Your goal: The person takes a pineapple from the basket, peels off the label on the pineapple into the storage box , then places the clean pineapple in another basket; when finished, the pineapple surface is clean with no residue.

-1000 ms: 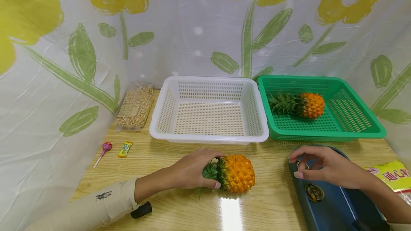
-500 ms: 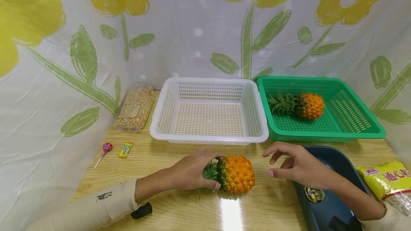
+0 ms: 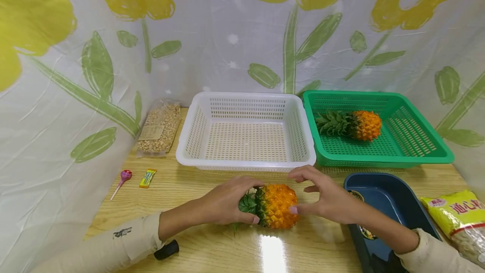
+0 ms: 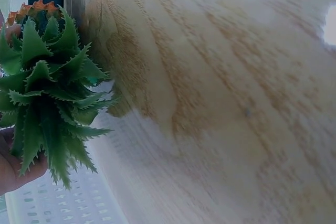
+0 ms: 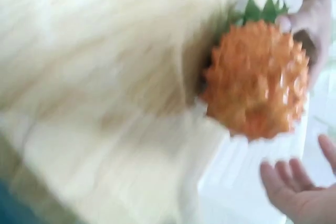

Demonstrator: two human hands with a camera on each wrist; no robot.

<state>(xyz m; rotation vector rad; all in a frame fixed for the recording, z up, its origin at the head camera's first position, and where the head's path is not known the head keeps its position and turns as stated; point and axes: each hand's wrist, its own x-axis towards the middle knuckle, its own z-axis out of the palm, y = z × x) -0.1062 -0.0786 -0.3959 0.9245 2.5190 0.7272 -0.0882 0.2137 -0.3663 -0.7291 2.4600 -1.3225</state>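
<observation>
An orange toy-like pineapple [image 3: 279,206] with a green crown lies on its side on the wooden table. My left hand [image 3: 229,201] grips it around the crown end, thumb on the near side and fingers on the far side. Spiky leaves [image 4: 44,87] fill the left part of the left wrist view and partly hide that hand. At the fruit's rounded end is my right hand [image 3: 327,197], fingers spread and curved. In the right wrist view a gap shows between the right fingers and the pineapple [image 5: 257,80]; whether the thumb touches it I cannot tell.
Behind stand a white basket [image 3: 246,164] and a green basket [image 3: 386,160] with another pineapple [image 3: 365,125] inside. A blue tray [image 3: 390,193] and a yellow bag [image 3: 456,212] lie right. Left are a grain bag [image 3: 159,127], a lollipop [image 3: 124,177] and a wrapped candy [image 3: 147,178].
My right hand has moved left from over the blue tray to the pineapple's rounded end. My left hand and the pineapple have stayed in place.
</observation>
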